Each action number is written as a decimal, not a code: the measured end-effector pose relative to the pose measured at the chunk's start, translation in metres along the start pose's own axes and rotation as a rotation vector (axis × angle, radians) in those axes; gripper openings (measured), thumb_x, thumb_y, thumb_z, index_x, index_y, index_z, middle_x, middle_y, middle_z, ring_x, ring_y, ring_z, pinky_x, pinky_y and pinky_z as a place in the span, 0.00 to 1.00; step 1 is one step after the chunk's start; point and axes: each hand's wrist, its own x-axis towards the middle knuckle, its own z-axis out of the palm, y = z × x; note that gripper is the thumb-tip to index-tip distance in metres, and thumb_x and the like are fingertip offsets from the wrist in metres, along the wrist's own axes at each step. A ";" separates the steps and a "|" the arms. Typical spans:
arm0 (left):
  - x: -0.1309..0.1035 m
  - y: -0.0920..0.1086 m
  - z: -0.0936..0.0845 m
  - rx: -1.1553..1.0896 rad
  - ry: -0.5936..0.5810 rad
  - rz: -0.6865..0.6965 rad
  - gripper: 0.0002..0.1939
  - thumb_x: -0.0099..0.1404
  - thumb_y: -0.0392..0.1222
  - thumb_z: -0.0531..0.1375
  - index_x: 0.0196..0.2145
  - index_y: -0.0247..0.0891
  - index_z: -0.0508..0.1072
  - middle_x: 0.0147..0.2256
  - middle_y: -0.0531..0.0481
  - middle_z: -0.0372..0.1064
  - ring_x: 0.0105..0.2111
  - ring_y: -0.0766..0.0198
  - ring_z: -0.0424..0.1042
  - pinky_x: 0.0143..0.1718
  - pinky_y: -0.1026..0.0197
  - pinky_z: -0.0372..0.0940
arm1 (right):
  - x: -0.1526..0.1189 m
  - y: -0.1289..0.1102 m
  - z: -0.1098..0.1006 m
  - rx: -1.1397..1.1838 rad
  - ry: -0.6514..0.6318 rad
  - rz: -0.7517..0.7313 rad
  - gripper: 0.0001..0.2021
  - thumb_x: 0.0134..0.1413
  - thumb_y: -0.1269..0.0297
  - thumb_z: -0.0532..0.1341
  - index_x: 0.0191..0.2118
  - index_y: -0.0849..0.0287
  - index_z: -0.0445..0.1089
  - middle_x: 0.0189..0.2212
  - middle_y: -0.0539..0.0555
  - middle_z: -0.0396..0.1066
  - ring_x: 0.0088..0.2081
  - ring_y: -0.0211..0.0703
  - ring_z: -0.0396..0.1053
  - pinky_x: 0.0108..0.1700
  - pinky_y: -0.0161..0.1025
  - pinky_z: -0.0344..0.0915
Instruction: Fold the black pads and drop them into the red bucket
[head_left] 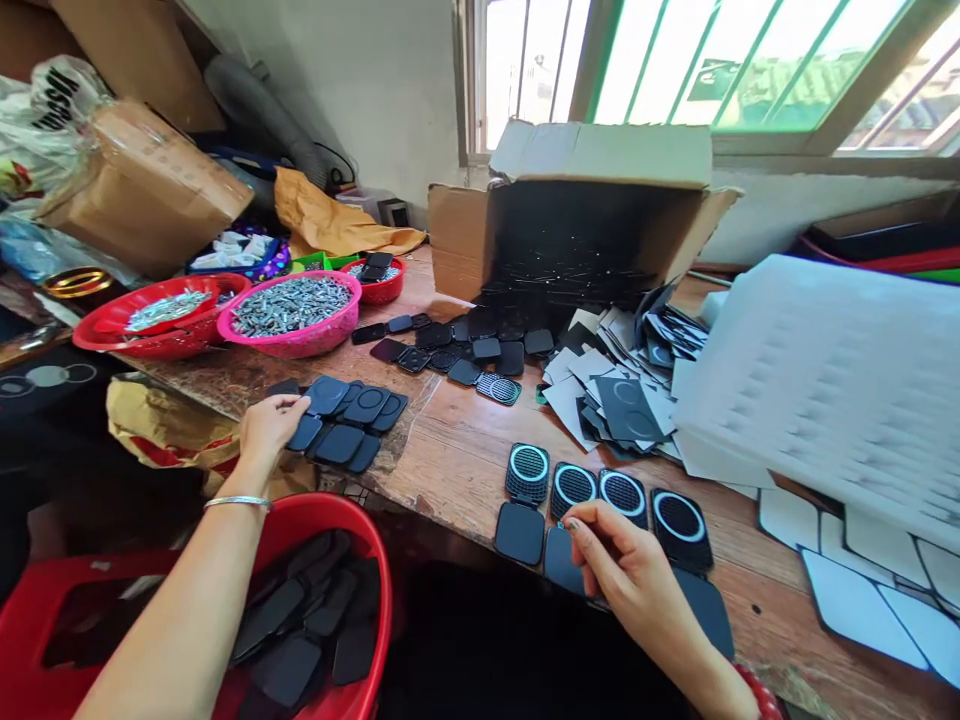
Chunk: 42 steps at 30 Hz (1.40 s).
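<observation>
At the table's left edge, my left hand (271,428) is closed in a pinch at the edge of a black folding pad (328,396). That pad lies on a group of similar dark pads (341,443), some marked with a ring. Over the near edge, my right hand (619,560) has thumb and forefinger pressed together; anything between them is too small to make out. Beneath and beyond it lies a row of opened folding pads, among them one with a white ring over a mesh (528,470) and a plain lower half (520,533). My right hand partly covers the middle ones.
A pink basket (300,338) of small metal parts and red baskets (112,340) stand at the left. Loose pads (486,348) lie before an open carton (457,245). Cut sheets (634,408) and a white plastic tray (832,380) are at right. Below, a red tub (384,600) holds dark pads.
</observation>
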 end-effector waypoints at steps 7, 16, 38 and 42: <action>-0.035 0.042 0.005 0.099 0.040 0.127 0.14 0.60 0.42 0.59 0.42 0.35 0.75 0.39 0.46 0.75 0.49 0.47 0.68 0.52 0.51 0.60 | -0.006 0.010 -0.044 -0.243 0.200 -0.100 0.12 0.63 0.56 0.55 0.35 0.56 0.70 0.25 0.50 0.70 0.23 0.40 0.67 0.27 0.36 0.62; -0.203 0.180 0.071 -0.460 -0.521 0.762 0.11 0.63 0.44 0.58 0.39 0.40 0.78 0.41 0.45 0.74 0.46 0.54 0.70 0.51 0.52 0.64 | 0.049 0.033 -0.101 -0.838 0.404 -0.143 0.07 0.61 0.69 0.57 0.35 0.59 0.72 0.37 0.57 0.75 0.43 0.50 0.68 0.46 0.43 0.65; -0.235 0.227 0.085 -1.254 -0.897 -0.056 0.32 0.47 0.43 0.74 0.50 0.39 0.74 0.47 0.44 0.74 0.52 0.56 0.69 0.53 0.57 0.62 | 0.079 0.010 -0.089 -0.269 0.463 -0.103 0.12 0.55 0.66 0.60 0.45 0.60 0.63 0.30 0.51 0.70 0.27 0.40 0.68 0.30 0.38 0.65; -0.235 0.232 0.071 -1.390 -1.131 -0.166 0.26 0.46 0.47 0.75 0.41 0.34 0.79 0.41 0.42 0.78 0.45 0.53 0.75 0.47 0.56 0.67 | 0.056 0.002 -0.063 0.133 0.286 -0.156 0.15 0.53 0.60 0.63 0.43 0.56 0.59 0.26 0.46 0.67 0.23 0.37 0.64 0.26 0.36 0.62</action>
